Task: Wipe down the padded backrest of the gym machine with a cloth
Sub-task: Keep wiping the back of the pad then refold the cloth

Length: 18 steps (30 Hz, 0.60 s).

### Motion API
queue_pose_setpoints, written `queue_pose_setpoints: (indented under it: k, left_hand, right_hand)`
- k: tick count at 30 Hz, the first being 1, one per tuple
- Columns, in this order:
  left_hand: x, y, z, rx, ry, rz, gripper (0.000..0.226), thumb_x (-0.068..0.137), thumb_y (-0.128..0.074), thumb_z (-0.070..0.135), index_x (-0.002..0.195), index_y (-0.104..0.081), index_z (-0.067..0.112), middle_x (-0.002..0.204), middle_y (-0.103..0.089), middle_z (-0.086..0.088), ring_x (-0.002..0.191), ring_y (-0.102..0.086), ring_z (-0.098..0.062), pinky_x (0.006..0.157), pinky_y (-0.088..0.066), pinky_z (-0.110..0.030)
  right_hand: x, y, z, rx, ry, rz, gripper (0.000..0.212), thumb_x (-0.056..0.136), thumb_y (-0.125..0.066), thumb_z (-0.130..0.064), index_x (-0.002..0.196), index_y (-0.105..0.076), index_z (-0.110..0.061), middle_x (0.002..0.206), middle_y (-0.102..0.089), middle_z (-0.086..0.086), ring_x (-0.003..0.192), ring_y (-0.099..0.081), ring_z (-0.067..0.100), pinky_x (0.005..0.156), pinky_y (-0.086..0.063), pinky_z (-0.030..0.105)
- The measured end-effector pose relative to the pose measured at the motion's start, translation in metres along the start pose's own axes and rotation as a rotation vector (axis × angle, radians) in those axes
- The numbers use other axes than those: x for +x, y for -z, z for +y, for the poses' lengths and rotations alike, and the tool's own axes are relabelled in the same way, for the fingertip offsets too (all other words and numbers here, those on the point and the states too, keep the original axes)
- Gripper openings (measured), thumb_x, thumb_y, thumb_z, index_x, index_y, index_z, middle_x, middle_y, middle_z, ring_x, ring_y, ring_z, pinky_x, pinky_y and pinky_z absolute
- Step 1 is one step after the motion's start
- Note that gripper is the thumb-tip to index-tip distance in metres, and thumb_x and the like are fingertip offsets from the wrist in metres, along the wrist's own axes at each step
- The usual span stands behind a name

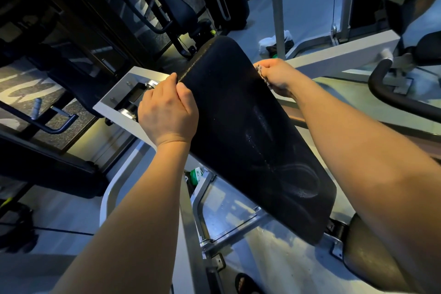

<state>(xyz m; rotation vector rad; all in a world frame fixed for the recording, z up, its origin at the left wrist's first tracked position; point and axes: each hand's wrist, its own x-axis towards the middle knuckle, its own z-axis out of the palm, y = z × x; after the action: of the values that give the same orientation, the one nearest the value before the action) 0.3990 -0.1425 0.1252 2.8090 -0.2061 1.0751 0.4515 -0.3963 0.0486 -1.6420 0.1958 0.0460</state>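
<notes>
The black padded backrest (241, 131) slants across the middle of the view, with wet streaks shining on its lower half. My left hand (167, 112) grips its left edge, thumb on the pad face and fingers curled behind. My right hand (276, 76) is at the upper right edge, clutching a small crumpled cloth (260, 71) pressed against the pad's side. Most of the cloth is hidden inside my fist.
A grey steel frame (334, 55) runs behind the pad, with a curved black handle (391, 95) at right. A dark seat pad (372, 253) sits at lower right. Black machines (176, 7) stand behind at left. A white shoe (272, 43) lies on the floor.
</notes>
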Motion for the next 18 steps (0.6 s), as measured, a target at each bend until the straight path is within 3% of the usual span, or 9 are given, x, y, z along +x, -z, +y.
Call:
queue_pose_setpoints:
  k: [2, 5, 8, 11, 14, 16, 18]
  left_hand:
    - [0.000, -0.001, -0.001, 0.003, -0.006, -0.004, 0.048, 0.101, -0.028, 0.035, 0.129, -0.064, 0.021, 0.115, -0.071, -0.002, 0.101, -0.061, -0.026, 0.080, -0.041, -0.035]
    - [0.000, -0.001, -0.001, -0.004, -0.010, -0.004, 0.049, 0.101, -0.027, 0.036, 0.129, -0.064, 0.020, 0.115, -0.071, -0.002, 0.101, -0.061, -0.026, 0.079, -0.042, -0.035]
    - [0.000, -0.001, -0.001, -0.008, -0.011, 0.003, 0.049, 0.101, -0.027, 0.036, 0.129, -0.064, 0.020, 0.116, -0.071, -0.003, 0.101, -0.062, -0.026, 0.080, -0.042, -0.036]
    - [-0.001, 0.000, 0.000, -0.014, -0.013, 0.002, 0.051, 0.101, -0.026, 0.036, 0.130, -0.064, 0.019, 0.117, -0.072, -0.003, 0.102, -0.062, -0.026, 0.080, -0.043, -0.036]
    - [0.000, 0.000, -0.001, -0.015, -0.010, 0.002, 0.050, 0.101, -0.027, 0.035, 0.130, -0.064, 0.019, 0.117, -0.072, -0.004, 0.102, -0.062, -0.027, 0.081, -0.044, -0.037]
    - [0.000, 0.000, 0.000, -0.018, -0.013, -0.002, 0.048, 0.102, -0.029, 0.034, 0.131, -0.064, 0.019, 0.119, -0.071, -0.004, 0.104, -0.062, -0.027, 0.082, -0.044, -0.037]
    - [0.000, 0.001, -0.001, -0.022, -0.012, -0.001, 0.048, 0.102, -0.030, 0.034, 0.131, -0.064, 0.019, 0.119, -0.071, -0.004, 0.105, -0.062, -0.027, 0.082, -0.044, -0.037]
  right_hand:
    - [-0.005, -0.001, 0.016, -0.074, 0.023, 0.044, 0.041, 0.108, -0.038, -0.014, 0.091, -0.075, -0.017, 0.084, -0.072, -0.002, 0.077, -0.067, 0.008, 0.068, -0.053, 0.021]
    - [-0.018, 0.007, 0.055, -0.220, -0.074, 0.081, 0.037, 0.108, -0.038, -0.016, 0.097, -0.073, -0.009, 0.091, -0.069, 0.003, 0.085, -0.059, 0.015, 0.070, -0.047, 0.028]
    - [-0.022, 0.008, 0.056, -0.229, -0.115, 0.065, 0.034, 0.102, -0.043, -0.012, 0.077, -0.066, -0.005, 0.078, -0.061, 0.006, 0.076, -0.053, 0.018, 0.066, -0.044, 0.031]
    - [-0.014, -0.002, 0.020, -0.032, 0.032, 0.155, 0.030, 0.098, -0.045, -0.011, 0.073, -0.061, -0.014, 0.064, -0.057, -0.005, 0.062, -0.052, 0.009, 0.060, -0.045, 0.023]
    - [-0.014, -0.012, -0.003, 0.056, 0.237, 0.260, 0.022, 0.103, -0.054, -0.021, 0.106, -0.075, -0.014, 0.086, -0.073, -0.011, 0.075, -0.064, -0.001, 0.066, -0.050, 0.012]
    - [-0.019, -0.016, 0.016, 0.016, 0.283, 0.308, 0.019, 0.102, -0.055, -0.019, 0.112, -0.069, -0.012, 0.093, -0.071, -0.006, 0.074, -0.061, -0.001, 0.068, -0.049, 0.014]
    - [-0.023, -0.018, 0.046, -0.043, 0.252, 0.328, 0.010, 0.101, -0.054, -0.019, 0.103, -0.064, -0.015, 0.099, -0.067, 0.001, 0.071, -0.059, -0.002, 0.069, -0.048, 0.023]
